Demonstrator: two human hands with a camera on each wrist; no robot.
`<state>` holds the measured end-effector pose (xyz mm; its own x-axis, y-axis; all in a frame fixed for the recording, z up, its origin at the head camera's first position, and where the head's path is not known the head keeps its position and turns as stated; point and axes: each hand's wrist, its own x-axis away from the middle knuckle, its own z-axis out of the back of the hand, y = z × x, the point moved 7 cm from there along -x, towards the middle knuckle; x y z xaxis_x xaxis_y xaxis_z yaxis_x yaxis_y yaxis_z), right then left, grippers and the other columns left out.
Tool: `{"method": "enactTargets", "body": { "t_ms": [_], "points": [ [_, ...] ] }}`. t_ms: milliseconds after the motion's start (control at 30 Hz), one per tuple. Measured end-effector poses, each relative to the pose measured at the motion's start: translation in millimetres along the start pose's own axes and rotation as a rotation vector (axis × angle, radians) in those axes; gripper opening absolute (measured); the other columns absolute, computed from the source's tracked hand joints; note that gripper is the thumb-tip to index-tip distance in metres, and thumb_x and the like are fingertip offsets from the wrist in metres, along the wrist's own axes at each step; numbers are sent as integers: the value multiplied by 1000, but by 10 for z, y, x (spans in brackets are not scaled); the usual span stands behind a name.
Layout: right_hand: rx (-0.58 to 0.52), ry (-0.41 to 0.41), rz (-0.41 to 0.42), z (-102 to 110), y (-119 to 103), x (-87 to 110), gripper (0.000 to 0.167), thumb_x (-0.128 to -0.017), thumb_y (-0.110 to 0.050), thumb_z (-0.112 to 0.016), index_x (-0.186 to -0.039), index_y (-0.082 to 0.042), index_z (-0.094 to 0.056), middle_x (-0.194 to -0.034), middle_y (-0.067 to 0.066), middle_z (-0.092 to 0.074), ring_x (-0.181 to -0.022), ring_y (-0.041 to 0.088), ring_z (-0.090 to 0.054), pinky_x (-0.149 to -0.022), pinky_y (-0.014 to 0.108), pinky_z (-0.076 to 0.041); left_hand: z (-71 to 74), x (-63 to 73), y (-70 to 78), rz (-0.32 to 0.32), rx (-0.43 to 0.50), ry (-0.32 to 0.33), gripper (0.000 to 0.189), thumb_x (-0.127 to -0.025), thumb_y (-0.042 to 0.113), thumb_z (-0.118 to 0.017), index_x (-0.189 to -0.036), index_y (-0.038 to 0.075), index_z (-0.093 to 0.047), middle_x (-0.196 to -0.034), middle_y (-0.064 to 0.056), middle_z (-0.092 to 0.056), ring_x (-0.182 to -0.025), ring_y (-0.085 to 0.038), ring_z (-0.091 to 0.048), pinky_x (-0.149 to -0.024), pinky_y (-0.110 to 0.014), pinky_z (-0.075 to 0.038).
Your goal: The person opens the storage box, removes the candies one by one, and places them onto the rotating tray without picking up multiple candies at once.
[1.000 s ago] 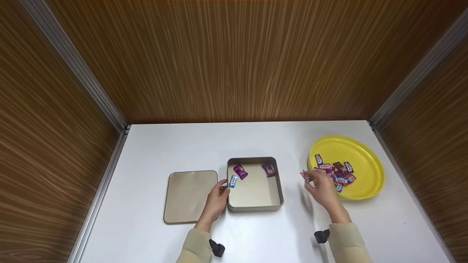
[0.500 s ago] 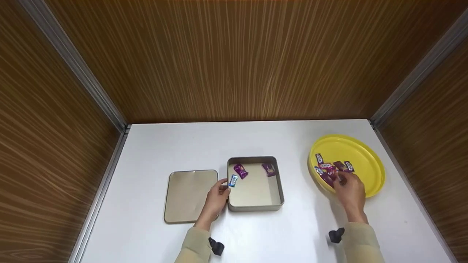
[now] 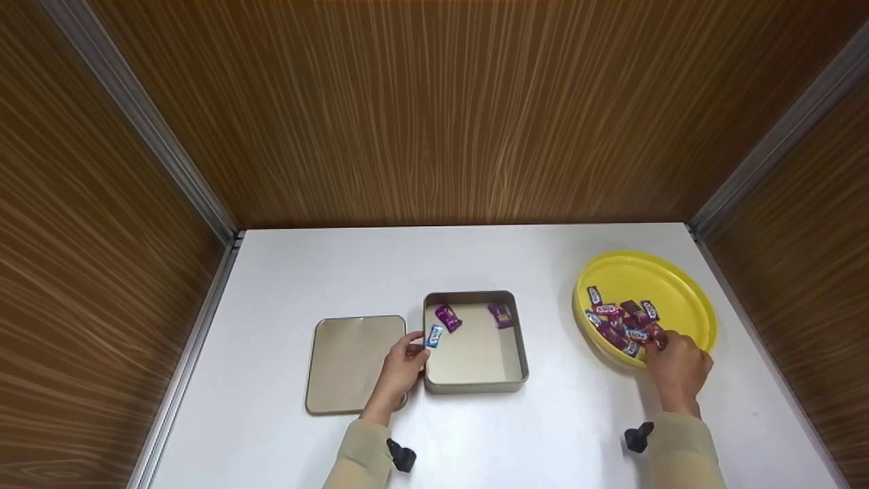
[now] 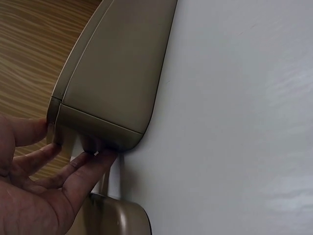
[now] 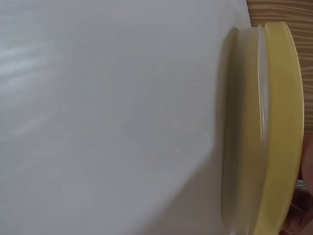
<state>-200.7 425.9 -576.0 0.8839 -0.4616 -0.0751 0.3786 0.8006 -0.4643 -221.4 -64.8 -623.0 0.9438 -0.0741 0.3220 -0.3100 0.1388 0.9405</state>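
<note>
My left hand point(image 3: 400, 370) holds the left side of an open square gold tin point(image 3: 475, 388). In the left wrist view its thumb touches the tin's rim and its fingers lie against the outer wall. Inside the tin are a blue wrapped candy point(image 3: 434, 335) and two purple wrapped candies, one at the upper left point(image 3: 448, 318) and one at the upper right point(image 3: 501, 315). My right hand point(image 3: 679, 370) reaches over the near rim of a yellow round tray point(image 3: 679, 292), its fingertips pinching a reddish wrapped candy point(image 3: 660, 339) at the pile's right edge.
A flat gold lid point(image 3: 353, 360) lies left of the tin, partly under the left hand. Several mixed wrapped candies point(image 3: 614, 333) are heaped in the tray's near left part. Wood-grain panels point(image 3: 441, 115) enclose the white table point(image 3: 516, 258) at the back and sides.
My right hand, which held a red candy left of the tray, has moved right over the pile to its right edge. The left hand and the tin's candies stay put.
</note>
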Motion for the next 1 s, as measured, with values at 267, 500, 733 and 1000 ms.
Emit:
{"method": "enactTargets", "body": {
  "t_ms": [267,500,733,1000],
  "points": [
    [-19,-62,-71,-13,69,-37,33,-94,-10,-60,-116,14,-61,-111,33,-62,-108,49,-51,-111,65,-8,2,-6,5,1,-12,-5,44,-99,7,-55,-142,3,-46,-117,-15,-57,-105,-27,-60,-88,-37,-53],
    [-31,-17,-22,17,-40,4,31,-92,-9,-59,-111,15,-63,-104,31,-62,-102,47,-51,-106,67,-16,9,-16,-10,4,-17,-10,43,-99,6,-55,-141,3,-47,-116,-15,-58,-104,-27,-60,-84,-37,-54],
    [-9,44,56,46,-269,56,33,-89,-12,-67,-112,12,-66,-103,30,-63,-96,46,-57,-91,62,-38,3,-20,-18,6,-20,-15,43,-99,6,-55,-141,4,-47,-117,-15,-58,-104,-27,-60,-86,-38,-53],
    [-39,-29,133,11,-607,146,41,-88,-22,-71,-118,5,-65,-118,29,-61,-107,47,-57,-85,59,-46,-1,-25,-17,10,-23,-11,43,-99,5,-55,-141,4,-48,-117,-15,-58,-103,-26,-60,-86,-38,-54]
  ]
}}
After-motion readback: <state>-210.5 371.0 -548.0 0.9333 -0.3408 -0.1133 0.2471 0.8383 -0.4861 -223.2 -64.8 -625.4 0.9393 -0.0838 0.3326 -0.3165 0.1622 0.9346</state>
